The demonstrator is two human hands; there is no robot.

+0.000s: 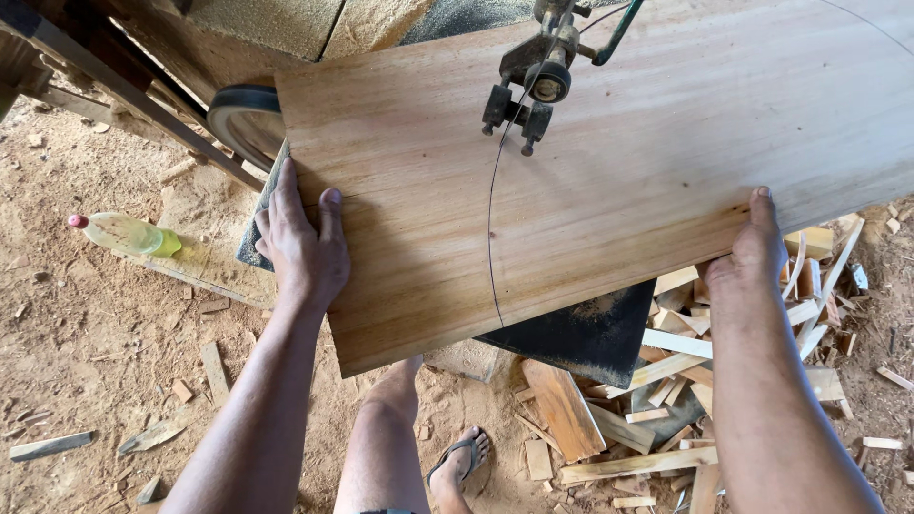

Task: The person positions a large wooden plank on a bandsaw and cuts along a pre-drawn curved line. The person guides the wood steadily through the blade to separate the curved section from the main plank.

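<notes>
A large light-brown wooden board (609, 162) lies flat on a dark band saw table (590, 338). A thin curved cut line runs through the board from its near edge up to the saw's blade guide (528, 90). My left hand (300, 243) grips the board's left edge, thumb on top, fingers spread along the side. My right hand (752, 252) holds the board's near edge at the right, thumb on top. My bare leg and a foot in a sandal (462, 462) show below the table.
Several wood offcuts and strips (666, 419) are piled on the dirt floor at the lower right. A plastic bottle (129, 233) with yellowish liquid lies on a plank at the left. A black wheel (243, 119) sits behind the board's left corner. Sawdust covers the ground.
</notes>
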